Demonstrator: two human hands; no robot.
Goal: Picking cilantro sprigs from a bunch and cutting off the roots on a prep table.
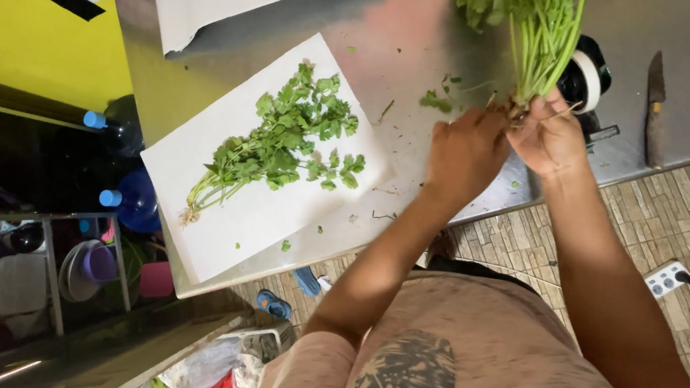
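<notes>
Green herb bunch point(534, 27), leafy top pointing away, pale stems gathered at the root end, gripped above steel table.

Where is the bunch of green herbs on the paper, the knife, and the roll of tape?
Bunch of herbs point(283, 143): head view, on its leafy middle.
Knife point(656, 109): head view, on its blade.
Roll of tape point(589, 81): head view, on its white side.

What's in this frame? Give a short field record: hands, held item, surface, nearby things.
left hand: left hand, at the root end of the bunch
right hand: right hand, grip closed on the stems
held item: bunch of green leafy herbs with pale stems
surface: shiny steel table
on table: second green herb bunch lying on a white paper sheet; roll of white tape; dark-bladed knife
</notes>
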